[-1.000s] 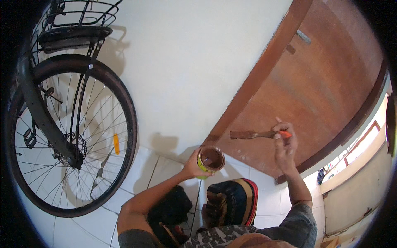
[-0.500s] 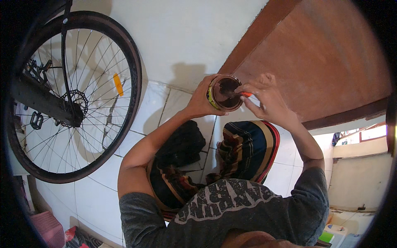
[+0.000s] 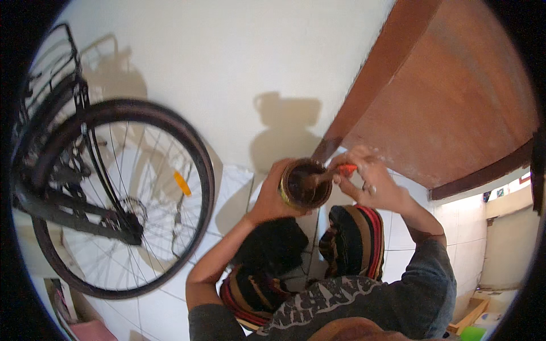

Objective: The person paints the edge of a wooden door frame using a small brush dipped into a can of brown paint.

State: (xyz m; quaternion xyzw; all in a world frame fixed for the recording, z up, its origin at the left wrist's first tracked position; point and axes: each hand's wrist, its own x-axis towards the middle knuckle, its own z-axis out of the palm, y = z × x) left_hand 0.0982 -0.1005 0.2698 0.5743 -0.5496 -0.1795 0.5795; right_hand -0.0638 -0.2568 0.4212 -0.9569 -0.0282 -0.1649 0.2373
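Observation:
My left hand (image 3: pixel 267 198) is wrapped round the side of a round paint can (image 3: pixel 286 192), held up over my knees. The can's mouth is tilted toward me, and dark brown paint (image 3: pixel 302 184) shows inside. In my right hand (image 3: pixel 372 184), at the can's right, the fingers pinch the orange handle of a paintbrush (image 3: pixel 346 170). The brush's brown lower end reaches over the rim into the can; its tip is blurred and hard to make out.
A brown door panel (image 3: pixel 455 108) with a frame is at the upper right. To the left, a black bicycle (image 3: pixel 74 219) stands near the white wall (image 3: pixel 222 62). White floor tiles (image 3: pixel 230 184) lie below. A green item (image 3: pixel 473 333) is at the lower right edge.
The view has shifted upward, so the can, hands and bicycle appear lower and more of the bicycle shows. The brush now reaches over the can at a different slant.

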